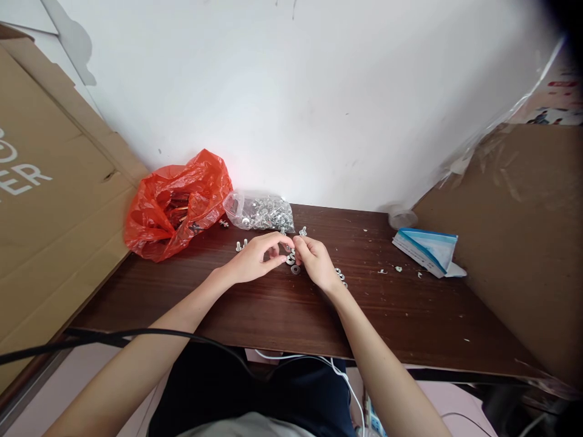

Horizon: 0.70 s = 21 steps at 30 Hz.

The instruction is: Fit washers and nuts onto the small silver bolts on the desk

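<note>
My left hand [259, 257] hovers over the dark wooden table, its index finger and thumb curved apart with nothing visible between them. Its index fingertip comes close to my right hand [314, 261], whose fingers are pinched together; whatever they hold is too small and hidden to name. Below the fingertips lie several flat metal washers [296, 270]. Two short bolts [238, 246] stand to the left of my left hand. Just beyond my right hand is a small group of bolts [303, 231]. More metal rings [340, 275] lie beside my right wrist, partly covered by it.
A clear plastic bag of metal hardware [268, 212] rests against the wall, beside an open red plastic bag [182, 206]. At right are a blue-edged zip bag [428, 250] and white scraps [398, 269]. Cardboard flanks the table [204, 315]; a black cable [150, 331] crosses its front-left edge.
</note>
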Each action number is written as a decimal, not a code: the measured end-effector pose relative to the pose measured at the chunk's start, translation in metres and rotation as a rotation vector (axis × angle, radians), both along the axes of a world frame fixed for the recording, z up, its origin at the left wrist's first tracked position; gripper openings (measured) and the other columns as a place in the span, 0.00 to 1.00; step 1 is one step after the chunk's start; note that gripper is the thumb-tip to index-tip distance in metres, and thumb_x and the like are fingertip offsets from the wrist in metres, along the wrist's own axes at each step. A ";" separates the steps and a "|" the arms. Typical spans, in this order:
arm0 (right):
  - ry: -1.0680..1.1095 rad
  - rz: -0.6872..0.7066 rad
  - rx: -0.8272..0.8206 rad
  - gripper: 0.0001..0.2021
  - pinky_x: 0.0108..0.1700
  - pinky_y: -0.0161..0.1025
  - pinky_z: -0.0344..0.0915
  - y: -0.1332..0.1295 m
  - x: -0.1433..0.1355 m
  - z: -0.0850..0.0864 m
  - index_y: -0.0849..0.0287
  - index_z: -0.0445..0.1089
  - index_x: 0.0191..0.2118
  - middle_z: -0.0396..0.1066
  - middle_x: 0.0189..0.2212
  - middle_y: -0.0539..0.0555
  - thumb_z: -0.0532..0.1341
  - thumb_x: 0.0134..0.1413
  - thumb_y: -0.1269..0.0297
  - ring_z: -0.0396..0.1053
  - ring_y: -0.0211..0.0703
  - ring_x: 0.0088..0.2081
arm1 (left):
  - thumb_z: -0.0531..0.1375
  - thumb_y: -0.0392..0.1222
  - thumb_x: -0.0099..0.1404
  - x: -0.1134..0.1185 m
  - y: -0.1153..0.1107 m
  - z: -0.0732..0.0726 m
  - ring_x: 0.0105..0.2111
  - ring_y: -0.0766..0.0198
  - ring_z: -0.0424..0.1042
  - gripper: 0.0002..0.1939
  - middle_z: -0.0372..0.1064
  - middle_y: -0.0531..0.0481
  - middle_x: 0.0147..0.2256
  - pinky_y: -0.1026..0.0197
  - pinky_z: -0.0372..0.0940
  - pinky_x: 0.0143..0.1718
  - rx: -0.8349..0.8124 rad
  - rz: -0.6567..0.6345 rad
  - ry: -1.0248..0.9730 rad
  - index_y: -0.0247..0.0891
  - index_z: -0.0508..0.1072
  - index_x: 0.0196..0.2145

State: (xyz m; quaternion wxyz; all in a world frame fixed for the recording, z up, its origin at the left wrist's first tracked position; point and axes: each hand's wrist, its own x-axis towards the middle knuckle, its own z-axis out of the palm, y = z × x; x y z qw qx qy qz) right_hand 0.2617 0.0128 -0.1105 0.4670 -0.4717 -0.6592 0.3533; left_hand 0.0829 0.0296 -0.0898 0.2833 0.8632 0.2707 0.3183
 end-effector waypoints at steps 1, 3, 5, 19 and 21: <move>0.016 0.010 -0.008 0.21 0.28 0.36 0.55 0.000 0.000 0.000 0.56 0.58 0.22 0.58 0.16 0.47 0.50 0.60 0.48 0.56 0.37 0.22 | 0.57 0.34 0.63 0.000 0.000 0.000 0.31 0.69 0.66 0.11 0.68 0.51 0.35 0.65 0.63 0.33 -0.003 0.002 -0.002 0.38 0.69 0.45; 0.050 0.026 -0.022 0.22 0.28 0.36 0.55 0.001 0.000 -0.002 0.56 0.58 0.22 0.58 0.16 0.47 0.50 0.60 0.47 0.57 0.37 0.22 | 0.57 0.35 0.64 0.000 0.000 0.000 0.31 0.69 0.67 0.11 0.69 0.50 0.36 0.65 0.64 0.34 -0.019 0.004 -0.020 0.38 0.69 0.45; 0.069 0.028 -0.033 0.22 0.28 0.36 0.56 0.002 -0.001 -0.003 0.56 0.57 0.21 0.57 0.16 0.46 0.50 0.61 0.47 0.57 0.37 0.21 | 0.57 0.36 0.65 -0.001 0.001 0.001 0.32 0.68 0.69 0.13 0.70 0.49 0.36 0.64 0.65 0.35 -0.045 0.008 -0.071 0.37 0.67 0.47; 0.072 0.074 -0.032 0.22 0.28 0.35 0.57 0.000 -0.003 -0.006 0.57 0.60 0.24 0.59 0.17 0.46 0.51 0.62 0.46 0.59 0.36 0.21 | 0.63 0.39 0.61 -0.001 0.003 0.002 0.27 0.70 0.66 0.06 0.69 0.53 0.28 0.66 0.64 0.30 0.078 0.175 -0.104 0.35 0.73 0.37; 0.089 0.090 -0.042 0.21 0.27 0.35 0.57 0.000 -0.003 -0.007 0.57 0.60 0.25 0.59 0.17 0.46 0.51 0.61 0.46 0.59 0.36 0.21 | 0.63 0.38 0.61 -0.002 0.004 0.001 0.27 0.70 0.66 0.06 0.69 0.53 0.28 0.66 0.64 0.30 0.108 0.179 -0.106 0.35 0.74 0.37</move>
